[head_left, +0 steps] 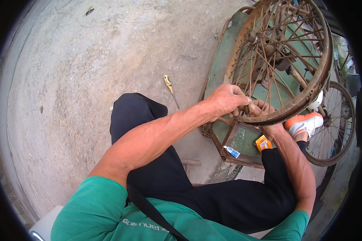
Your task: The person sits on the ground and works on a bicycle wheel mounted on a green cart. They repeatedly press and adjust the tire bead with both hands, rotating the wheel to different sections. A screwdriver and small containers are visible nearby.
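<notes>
My left hand [228, 99] is closed at the lower left of a rusty spoked wheel rim [295, 107], pinching where the spokes meet it. My right hand [261, 112] reaches up from below and grips the same stretch, its fingertips beside the left ones. Whether a small part sits between the fingers is too small to tell. The wheel stands tilted over a worn green metal cart [215, 68] with rusty edges. Below the hands, a blue-and-white tube [231, 151] and an orange packet [263, 143] lie on the cart's lower part.
A screwdriver [169, 85] with a yellowish handle lies on the concrete ground [88, 68] left of the cart. A second wheel with a tyre [338, 144] stands at the right. My orange-and-white shoe [303, 125] is beside it, and my dark-trousered knee [134, 112] is at left.
</notes>
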`<state>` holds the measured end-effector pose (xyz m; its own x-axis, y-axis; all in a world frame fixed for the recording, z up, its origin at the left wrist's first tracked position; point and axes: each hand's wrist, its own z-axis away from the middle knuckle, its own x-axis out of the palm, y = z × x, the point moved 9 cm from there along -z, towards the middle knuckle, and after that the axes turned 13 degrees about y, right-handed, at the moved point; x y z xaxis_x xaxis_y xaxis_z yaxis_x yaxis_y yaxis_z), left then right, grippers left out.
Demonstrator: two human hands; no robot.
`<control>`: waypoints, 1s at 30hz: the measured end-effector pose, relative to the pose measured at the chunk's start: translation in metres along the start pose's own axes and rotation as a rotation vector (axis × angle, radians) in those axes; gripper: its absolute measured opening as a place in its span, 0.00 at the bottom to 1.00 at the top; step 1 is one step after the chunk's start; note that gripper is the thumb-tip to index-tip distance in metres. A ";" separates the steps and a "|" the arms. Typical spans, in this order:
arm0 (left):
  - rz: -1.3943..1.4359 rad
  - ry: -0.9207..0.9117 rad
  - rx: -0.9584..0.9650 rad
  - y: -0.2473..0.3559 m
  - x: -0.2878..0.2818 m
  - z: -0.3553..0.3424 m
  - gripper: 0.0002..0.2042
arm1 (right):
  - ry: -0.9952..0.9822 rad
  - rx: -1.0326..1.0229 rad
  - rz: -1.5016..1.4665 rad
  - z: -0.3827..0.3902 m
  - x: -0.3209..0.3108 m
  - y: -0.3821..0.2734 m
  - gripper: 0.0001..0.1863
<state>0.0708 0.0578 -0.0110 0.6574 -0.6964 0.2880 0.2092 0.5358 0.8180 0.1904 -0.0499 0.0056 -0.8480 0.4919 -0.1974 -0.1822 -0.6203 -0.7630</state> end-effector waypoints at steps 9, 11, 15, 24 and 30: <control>-0.023 -0.034 0.010 0.006 0.005 -0.004 0.15 | -0.029 0.055 -0.002 0.008 0.000 -0.001 0.15; -0.043 -0.028 0.035 0.008 0.005 -0.002 0.17 | -0.021 0.081 0.044 0.010 -0.002 -0.002 0.14; -0.081 -0.032 0.104 0.011 0.004 -0.002 0.17 | 0.007 0.081 -0.008 0.012 -0.011 -0.001 0.13; -0.344 0.054 0.378 0.014 0.001 -0.001 0.11 | -0.062 0.003 -0.083 0.013 -0.016 -0.013 0.11; -0.303 0.088 0.527 0.015 0.014 0.005 0.13 | 0.033 -0.068 0.020 0.009 -0.012 -0.020 0.11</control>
<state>0.0795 0.0540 0.0072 0.6870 -0.7264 -0.0194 0.0248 -0.0032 0.9997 0.1994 -0.0486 0.0285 -0.8340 0.5003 -0.2329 -0.1297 -0.5879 -0.7985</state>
